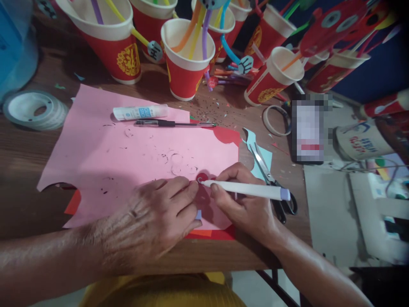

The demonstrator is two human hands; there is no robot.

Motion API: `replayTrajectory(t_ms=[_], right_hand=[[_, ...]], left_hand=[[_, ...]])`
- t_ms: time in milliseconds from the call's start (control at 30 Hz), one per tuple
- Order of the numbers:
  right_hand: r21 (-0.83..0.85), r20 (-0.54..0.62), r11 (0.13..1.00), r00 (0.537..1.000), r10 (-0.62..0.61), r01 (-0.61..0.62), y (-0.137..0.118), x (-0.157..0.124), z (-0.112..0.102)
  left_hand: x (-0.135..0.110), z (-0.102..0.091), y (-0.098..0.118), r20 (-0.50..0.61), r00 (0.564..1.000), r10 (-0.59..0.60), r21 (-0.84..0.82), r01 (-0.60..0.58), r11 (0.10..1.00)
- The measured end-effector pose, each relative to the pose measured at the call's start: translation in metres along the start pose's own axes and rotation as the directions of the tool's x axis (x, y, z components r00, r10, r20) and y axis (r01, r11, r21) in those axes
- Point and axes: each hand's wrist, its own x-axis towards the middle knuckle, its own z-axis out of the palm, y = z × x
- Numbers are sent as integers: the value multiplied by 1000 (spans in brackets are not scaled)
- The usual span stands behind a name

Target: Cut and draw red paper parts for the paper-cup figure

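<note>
In my right hand (244, 200) is a white marker (252, 189) with a lilac end, gripped between thumb and fingers. Its tip touches a small red paper piece (201, 178) bearing a pale curl mark. My left hand (159, 209) rests on the pink paper (140, 149), its fingers together and their tips at the edge of the red piece. A lilac marker cap (198, 214) pokes out between its thumb and fingers. Black pen marks are scattered over the paper. A glue stick (140, 112) and a black gel pen (172, 124) lie along its far side.
Red paper cups (187, 76) with coloured pipe-cleaner-like strips stand along the back. Clear tape (35, 110) lies left. Black-handled scissors (266, 170) rest on light blue paper (264, 160) right of the pink sheet. Farther right are a tape ring (266, 121) and a phone (307, 130).
</note>
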Motion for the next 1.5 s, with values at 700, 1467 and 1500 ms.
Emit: replayTrajectory(t_ms=[700, 1467, 1500], right_hand=[[142, -49, 989, 998, 49, -42, 5, -6, -3], [122, -88, 992, 995, 40, -29, 9, -2, 3], [110, -89, 994, 996, 29, -19, 9, -1, 3]], left_hand=[[1, 2, 1, -13, 1000, -12, 5, 12, 1000], [1, 3, 1, -2, 1000, -10, 14, 10, 1000], [1, 4, 1, -3, 1000, -13, 17, 13, 1000]])
